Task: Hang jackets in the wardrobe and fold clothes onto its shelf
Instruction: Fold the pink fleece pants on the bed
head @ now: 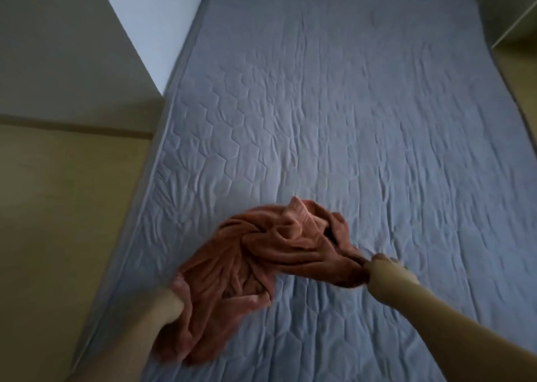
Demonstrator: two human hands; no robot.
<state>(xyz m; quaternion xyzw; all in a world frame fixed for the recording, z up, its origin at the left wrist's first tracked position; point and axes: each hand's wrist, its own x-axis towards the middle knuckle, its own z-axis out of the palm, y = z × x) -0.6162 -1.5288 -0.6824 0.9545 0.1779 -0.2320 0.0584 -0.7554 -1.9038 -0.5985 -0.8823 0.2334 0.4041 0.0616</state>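
A crumpled rust-orange garment (261,253) lies bunched on the near part of a grey-blue quilted mattress (348,120). My left hand (171,306) grips the garment's near left end at the mattress edge; cloth hides most of its fingers. My right hand (386,268) grips the garment's right end, and the fabric stretches taut from it toward the heap. Part of the cloth hangs over the mattress edge below my left wrist.
The mattress runs away from me and fills most of the view. A beige floor (58,222) lies to the left, with a pale wall (151,18) beyond it. A light furniture edge (511,12) stands at the top right.
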